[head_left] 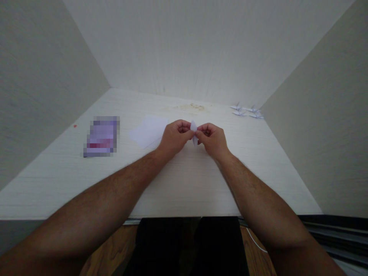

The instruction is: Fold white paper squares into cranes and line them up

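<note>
Between my two hands, over the middle of the desk, is a small piece of folded white paper (194,124), narrow and pointed at its upper and lower ends. My left hand (176,137) pinches its left side between thumb and fingers. On the opposite side, my right hand (212,138) pinches it with thumb and forefinger, the other fingers curled. The fingertips hide the middle of the folded paper. Loose white paper sheets (148,130) lie flat just left of my left hand, partly covered by it.
Several folded white paper cranes (238,113) stand at the desk's back right corner. A blurred purple item (102,134) lies on the left of the white desk (184,184). A red speck (75,126) is farther left. Walls enclose the back and both sides.
</note>
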Available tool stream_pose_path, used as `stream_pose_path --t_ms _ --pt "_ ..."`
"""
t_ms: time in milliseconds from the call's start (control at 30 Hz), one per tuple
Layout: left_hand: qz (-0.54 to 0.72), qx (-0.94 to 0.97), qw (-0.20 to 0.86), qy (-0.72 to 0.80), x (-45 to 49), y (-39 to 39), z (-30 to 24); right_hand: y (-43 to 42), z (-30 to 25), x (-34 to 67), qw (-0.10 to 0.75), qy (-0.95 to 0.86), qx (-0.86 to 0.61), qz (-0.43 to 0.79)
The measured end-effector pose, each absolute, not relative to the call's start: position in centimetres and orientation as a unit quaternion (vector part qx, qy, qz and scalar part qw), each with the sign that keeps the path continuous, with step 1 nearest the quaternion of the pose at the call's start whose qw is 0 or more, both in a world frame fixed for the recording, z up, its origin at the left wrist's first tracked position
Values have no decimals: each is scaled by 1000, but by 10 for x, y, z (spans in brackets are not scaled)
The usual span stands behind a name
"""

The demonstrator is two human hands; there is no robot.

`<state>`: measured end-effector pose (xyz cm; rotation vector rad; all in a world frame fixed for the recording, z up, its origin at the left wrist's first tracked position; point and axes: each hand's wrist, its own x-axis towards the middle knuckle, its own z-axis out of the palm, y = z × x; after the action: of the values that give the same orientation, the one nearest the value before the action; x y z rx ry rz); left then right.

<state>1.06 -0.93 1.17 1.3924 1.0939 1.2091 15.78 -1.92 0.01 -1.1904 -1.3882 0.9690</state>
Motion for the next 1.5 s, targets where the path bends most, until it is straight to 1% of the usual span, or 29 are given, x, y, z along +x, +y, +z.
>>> stream_pose_path --t_ms 100,200,300,400,467,567,767,833,900,1033,1133,1233,1333,1433,1500 --pt "505 577 463 445 9 -7 10 -20 0 160 490 -593 -513 381" --pt "498 594 441 452 8 -6 9 -20 -1 163 444 -647 -542 302" --pt "476 625 396 476 8 -5 7 -21 -3 164 403 -694 -545 241" --pt "441 650 372 495 8 -6 5 -21 -3 164 386 -714 -545 212" --pt "434 656 381 486 9 -6 4 -20 -3 164 385 -718 -543 204" --pt "455 648 411 451 10 -9 4 -18 -3 164 392 -707 -537 240" --pt "497 622 426 431 10 -11 7 -15 -3 164 427 -604 -545 394" --pt "512 607 437 423 9 -9 7 -15 -5 163 446 -589 -530 417" --pt "525 597 445 412 8 -6 6 -15 -6 164 474 -601 -512 389" --pt "535 582 462 402 8 -4 7 -17 -8 166 530 -672 -458 242" --pt "541 556 490 398 8 -5 7 -19 -5 168 524 -720 -422 172" --pt "543 538 512 393 8 -5 6 -20 -3 169 501 -742 -418 151" --pt "533 528 541 381 7 -3 4 -20 -3 169 504 -737 -424 150" --pt "517 528 564 368 7 -3 4 -20 -4 168 519 -713 -436 177" --pt "508 534 570 362 7 -4 4 -20 -6 167 528 -686 -450 219"
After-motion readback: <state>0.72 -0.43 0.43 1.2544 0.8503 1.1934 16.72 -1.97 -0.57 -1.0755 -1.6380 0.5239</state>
